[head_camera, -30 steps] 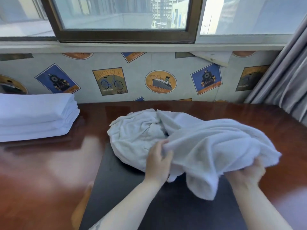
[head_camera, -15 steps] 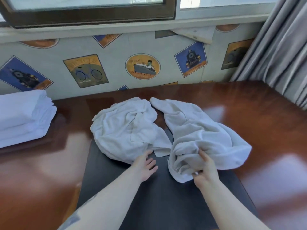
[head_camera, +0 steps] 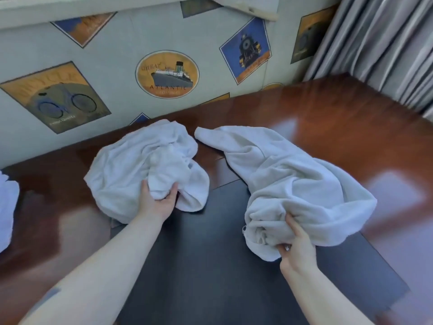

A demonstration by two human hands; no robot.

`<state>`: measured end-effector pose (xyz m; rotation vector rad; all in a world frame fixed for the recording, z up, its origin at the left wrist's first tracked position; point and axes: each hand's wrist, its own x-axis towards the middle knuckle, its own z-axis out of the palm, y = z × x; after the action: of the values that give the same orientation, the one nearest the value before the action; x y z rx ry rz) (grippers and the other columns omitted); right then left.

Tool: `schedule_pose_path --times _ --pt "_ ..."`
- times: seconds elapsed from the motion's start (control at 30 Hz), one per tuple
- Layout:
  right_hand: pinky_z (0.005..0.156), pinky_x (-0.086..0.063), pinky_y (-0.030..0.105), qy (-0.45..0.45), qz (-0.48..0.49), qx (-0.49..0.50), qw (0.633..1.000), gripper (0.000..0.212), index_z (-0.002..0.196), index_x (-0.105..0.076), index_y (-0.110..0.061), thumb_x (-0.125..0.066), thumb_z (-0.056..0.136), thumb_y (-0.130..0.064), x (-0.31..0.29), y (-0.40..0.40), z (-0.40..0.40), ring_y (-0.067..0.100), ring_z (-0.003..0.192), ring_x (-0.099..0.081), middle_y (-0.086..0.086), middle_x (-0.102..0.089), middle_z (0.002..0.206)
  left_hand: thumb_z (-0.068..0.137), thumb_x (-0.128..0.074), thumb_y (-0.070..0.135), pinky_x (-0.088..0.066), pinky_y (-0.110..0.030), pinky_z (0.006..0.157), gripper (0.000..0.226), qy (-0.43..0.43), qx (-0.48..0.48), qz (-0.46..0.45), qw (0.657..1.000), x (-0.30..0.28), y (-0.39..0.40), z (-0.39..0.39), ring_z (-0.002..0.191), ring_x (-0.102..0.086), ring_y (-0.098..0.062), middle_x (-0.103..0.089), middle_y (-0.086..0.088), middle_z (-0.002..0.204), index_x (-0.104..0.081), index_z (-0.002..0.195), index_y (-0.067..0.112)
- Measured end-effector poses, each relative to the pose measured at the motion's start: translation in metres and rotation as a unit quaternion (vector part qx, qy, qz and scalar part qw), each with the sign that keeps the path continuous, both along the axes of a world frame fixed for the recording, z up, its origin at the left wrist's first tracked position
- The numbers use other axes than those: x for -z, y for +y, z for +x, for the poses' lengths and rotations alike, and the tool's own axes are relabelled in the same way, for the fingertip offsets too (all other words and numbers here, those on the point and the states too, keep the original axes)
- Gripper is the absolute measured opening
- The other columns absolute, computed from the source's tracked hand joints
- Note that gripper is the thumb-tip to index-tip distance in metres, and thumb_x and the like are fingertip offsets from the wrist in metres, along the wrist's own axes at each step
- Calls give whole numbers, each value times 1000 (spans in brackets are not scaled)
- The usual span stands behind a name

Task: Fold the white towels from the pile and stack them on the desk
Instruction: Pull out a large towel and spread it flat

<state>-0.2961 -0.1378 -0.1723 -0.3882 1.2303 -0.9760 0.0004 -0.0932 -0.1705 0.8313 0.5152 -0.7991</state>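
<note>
Gripping a bunched fold, the left hand (head_camera: 156,201) is curled into the near edge of the left towel (head_camera: 145,165), thumb and fingers pinching the cloth. The right towel (head_camera: 293,184) is grasped at its near end by the right hand (head_camera: 296,246), fingers pressed into a rolled wad. Both towels are white terry, crumpled and soft, lying apart on the glossy red-brown desk (head_camera: 339,118), partly over a dark mat (head_camera: 210,266). A white stack (head_camera: 7,207) is cut off at the left edge, and the fingertips are buried in cloth
</note>
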Motion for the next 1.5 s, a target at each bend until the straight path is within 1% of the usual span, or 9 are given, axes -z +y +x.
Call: schedule_pose_path --times 0.23,0.43,0.67,0.73,0.8,0.9,1.13,1.33,1.5 --pt "94 -49 35 41 -99 -229 968 51 116 -67 -28 -84 70 -42 -3 27 60 10 111 -64 -9 -71 112 94 -58 37 -38 -41 110 41 -125 105 -3 987 -33 -25 77 132 -46 -10 -51 5 137 -55 130 18" --pt "89 -45 14 119 -174 -674 708 65 121 -48 -47 -81 67 -31 -9 53 80 -9 113 -52 -32 -52 122 93 -63 23 -47 -8 70 19 -460 426 201 753 -21 29 -18 92 -64 4 -70 28 97 -66 104 38" --pt "72 -46 21 326 -192 -169 910 33 108 -59 -33 -65 80 -15 -6 16 17 10 106 -59 -17 -61 110 66 -62 69 -43 -46 105 62 -519 313 226 763 -55 104 -94 125 -52 -10 -56 19 132 -57 122 43" --pt "93 -47 34 446 -252 -332 792 64 133 -45 -35 -67 75 -20 5 -1 -4 15 126 -46 -12 -48 135 56 -62 77 -29 -50 113 86 -582 382 315 645 -52 99 -127 136 -35 -10 -39 21 145 -44 131 42" --pt "118 -22 42 516 -294 -571 567 86 150 -24 -38 -68 76 -37 22 -7 -19 19 147 -15 -10 -17 159 57 -62 75 -5 -51 118 94 -617 455 440 468 -34 94 -162 148 -3 -11 -4 22 156 -22 138 51" --pt "120 -9 42 557 -390 -599 422 68 147 -27 -39 -56 86 -50 44 -7 -33 25 148 -8 -8 -12 160 80 -58 56 -2 -42 111 40 -644 401 523 388 -11 97 -198 147 -9 -3 -4 27 156 -51 118 47" --pt "74 -43 30 552 -539 -533 347 27 108 -64 -27 -68 82 -25 35 -19 -74 21 99 -57 -6 -58 112 76 -48 53 -30 -23 87 20 -596 348 493 530 -3 117 -251 77 -54 4 -63 24 75 -58 77 36" --pt "79 -32 32 615 -478 -556 292 43 130 -41 -23 -38 89 -11 38 -69 -136 23 111 -51 -1 -57 113 90 -42 53 -45 -34 78 28 -484 273 545 628 -3 104 -250 79 -59 -12 -65 14 79 -58 79 33" --pt "81 -43 32 705 -428 -479 301 24 100 -50 -34 -62 80 -26 20 -116 -187 22 103 -59 -1 -68 98 93 -48 28 -39 -39 75 15 -351 -65 515 779 -28 102 -203 109 -48 -37 -57 -10 92 -43 84 17"
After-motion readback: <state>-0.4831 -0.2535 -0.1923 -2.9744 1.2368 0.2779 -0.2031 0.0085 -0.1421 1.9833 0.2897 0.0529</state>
